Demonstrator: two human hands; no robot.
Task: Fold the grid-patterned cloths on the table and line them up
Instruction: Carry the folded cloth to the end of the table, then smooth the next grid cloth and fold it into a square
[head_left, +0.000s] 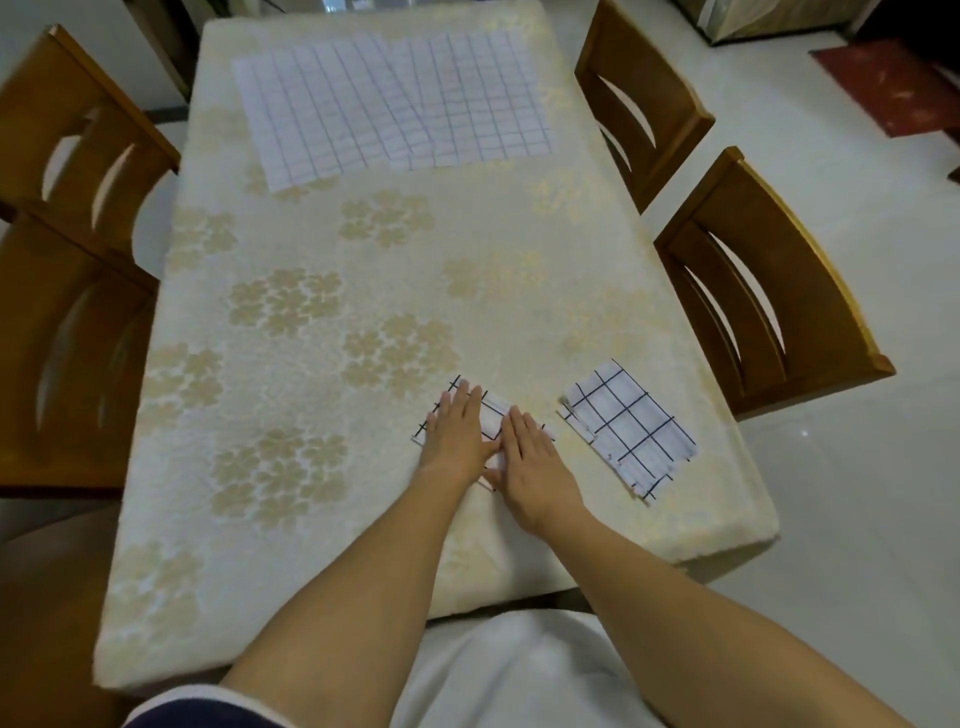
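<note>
Both bare forearms reach forward, left hand (457, 434) and right hand (530, 457) flat, palms down, fingers straight, thumbs nearly touching.

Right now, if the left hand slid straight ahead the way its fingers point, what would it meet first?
The left hand would leave the folded cloth it presses, cross bare tablecloth, then probably meet the right-hand unfolded cloth at the far end.

Soft even indoor light, faint shadows, slight blur, wide-angle edge bending
</note>
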